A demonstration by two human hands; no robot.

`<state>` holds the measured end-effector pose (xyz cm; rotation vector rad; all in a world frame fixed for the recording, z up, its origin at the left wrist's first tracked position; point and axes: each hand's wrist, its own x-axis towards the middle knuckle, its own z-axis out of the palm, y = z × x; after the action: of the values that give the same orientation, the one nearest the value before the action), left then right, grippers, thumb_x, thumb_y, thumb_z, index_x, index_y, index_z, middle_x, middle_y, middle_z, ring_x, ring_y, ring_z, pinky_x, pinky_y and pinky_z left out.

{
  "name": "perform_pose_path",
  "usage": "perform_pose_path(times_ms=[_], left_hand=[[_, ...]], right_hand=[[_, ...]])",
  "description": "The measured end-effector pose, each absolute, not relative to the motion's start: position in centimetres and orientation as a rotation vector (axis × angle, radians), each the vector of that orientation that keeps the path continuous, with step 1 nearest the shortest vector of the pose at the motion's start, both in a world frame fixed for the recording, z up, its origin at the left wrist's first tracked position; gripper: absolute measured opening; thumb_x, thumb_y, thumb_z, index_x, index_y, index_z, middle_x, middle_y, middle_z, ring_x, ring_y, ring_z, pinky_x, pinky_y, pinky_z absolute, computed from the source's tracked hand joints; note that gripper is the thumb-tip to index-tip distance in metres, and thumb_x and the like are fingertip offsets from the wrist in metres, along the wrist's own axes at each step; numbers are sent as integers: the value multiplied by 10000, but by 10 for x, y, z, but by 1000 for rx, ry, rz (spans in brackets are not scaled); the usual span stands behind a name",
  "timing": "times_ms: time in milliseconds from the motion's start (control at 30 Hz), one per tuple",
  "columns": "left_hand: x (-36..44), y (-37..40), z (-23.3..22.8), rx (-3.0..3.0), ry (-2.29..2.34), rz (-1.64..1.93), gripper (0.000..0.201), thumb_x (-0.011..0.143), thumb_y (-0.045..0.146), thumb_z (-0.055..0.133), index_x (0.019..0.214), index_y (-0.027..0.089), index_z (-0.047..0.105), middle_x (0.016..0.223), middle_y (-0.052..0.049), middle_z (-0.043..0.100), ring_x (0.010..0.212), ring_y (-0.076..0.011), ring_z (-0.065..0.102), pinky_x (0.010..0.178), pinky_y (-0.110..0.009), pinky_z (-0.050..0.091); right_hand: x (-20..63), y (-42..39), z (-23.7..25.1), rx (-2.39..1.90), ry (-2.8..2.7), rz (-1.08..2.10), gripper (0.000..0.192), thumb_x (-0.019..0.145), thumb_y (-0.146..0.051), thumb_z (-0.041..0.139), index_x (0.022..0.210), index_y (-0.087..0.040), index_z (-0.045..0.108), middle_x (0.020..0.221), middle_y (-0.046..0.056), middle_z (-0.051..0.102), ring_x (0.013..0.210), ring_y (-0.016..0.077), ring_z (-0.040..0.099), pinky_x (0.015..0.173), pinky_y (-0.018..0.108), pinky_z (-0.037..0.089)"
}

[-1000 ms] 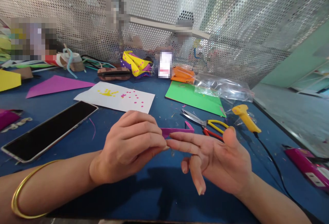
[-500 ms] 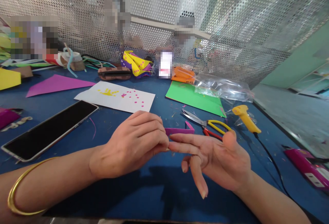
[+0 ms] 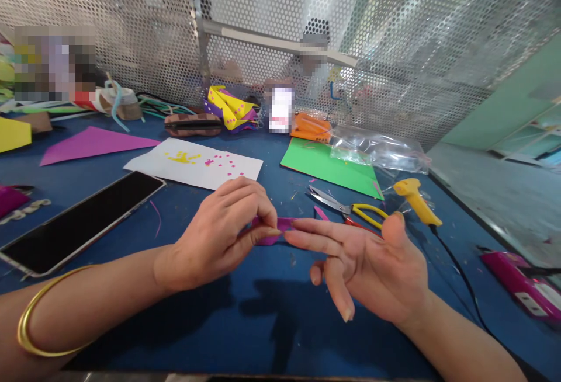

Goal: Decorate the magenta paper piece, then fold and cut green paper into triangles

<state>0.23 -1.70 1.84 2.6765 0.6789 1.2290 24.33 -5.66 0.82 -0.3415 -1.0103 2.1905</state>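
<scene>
Purple paper strip pinched between our two hands, centre of the frame

Our left hand [image 3: 219, 233] has its grip closed on the purple paper strip [image 3: 272, 231], thumb and fingertips pinching its near end just above the blue desk [image 3: 245, 335], while our right hand [image 3: 368, 265] lies palm up and released, its extended fingers [image 3: 315, 236] touching the strip's other end. We judge the strip light, thin and floppy, easy to crease or tear, so it is best taken by its ends with a gentle fingertip pinch. Just beyond, to the right of centre, lie the scissors [image 3: 346, 209] and a yellow glue gun [image 3: 412, 201]; a phone [image 3: 83, 218] rests at the left, with white paper [image 3: 193, 163] behind it.
</scene>
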Motion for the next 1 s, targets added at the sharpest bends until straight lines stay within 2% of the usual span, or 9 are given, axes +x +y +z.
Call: perform_pose_path(times_ms=[167,300,467,600,700,767,867,933,1000], left_hand=[[1,-13,16,2419,941,1333,126,920,194,588,795,183,573,753,1,614,744,-157,561,706,-289,450],[1,-15,15,2381,925,1324,231,968,197,510,761,186,615,719,10,635,736,-153,586,758,-310,446],[3,-20,15,2488,849,1223,261,795,419,761,777,184,649,724,9,676,743,-181,608,802,-359,421],[6,-23,15,2491,784,1142,142,886,240,673,752,198,648,711,34,672,732,-153,602,844,-362,399],[7,-23,16,2402,841,1126,227,939,189,561,721,192,626,690,29,653,728,-144,601,820,-334,424],[6,-22,16,2346,917,1168,243,951,186,526,731,190,630,693,19,655,722,-145,607,773,-313,447],[4,-21,17,2451,881,1246,114,928,215,589,860,201,679,774,6,698,791,-164,630,800,-328,459],[2,-23,17,2607,790,1263,57,891,229,658,938,227,691,831,5,719,846,-180,635,841,-354,458],[0,-28,18,2741,721,1264,99,872,228,687,967,259,687,862,17,733,882,-186,640,878,-371,458]], right_hand=[[244,-58,8,-349,-1029,2176,890,871,-797,290,1387,-115,532,1455,205,493,714,143,734,878,285,472],[244,-58,7,-358,-1035,2175,904,838,-822,318,1416,-151,503,1498,193,442,739,157,737,876,300,471],[241,-60,8,-375,-1063,2196,936,808,-838,360,1431,-151,484,1512,202,418,754,169,737,878,306,463],[241,-60,8,-409,-1103,2201,942,787,-849,387,1443,-177,469,1530,198,393,764,179,737,876,315,457],[241,-61,7,-418,-1092,2200,940,788,-858,354,1432,-186,483,1518,193,416,763,180,735,878,324,458],[241,-61,7,-416,-1080,2210,949,788,-866,320,1416,-178,501,1437,186,525,730,170,727,867,325,463],[241,-63,7,-413,-1056,2267,1009,793,-874,204,1406,-132,505,1066,146,747,585,138,683,808,308,471],[240,-64,8,-369,-1047,2326,1087,768,-886,101,1416,-101,483,870,116,767,473,124,625,767,315,482],[240,-64,8,-331,-1034,2373,1161,726,-898,9,1424,-89,463,817,112,763,400,122,572,766,352,497]])
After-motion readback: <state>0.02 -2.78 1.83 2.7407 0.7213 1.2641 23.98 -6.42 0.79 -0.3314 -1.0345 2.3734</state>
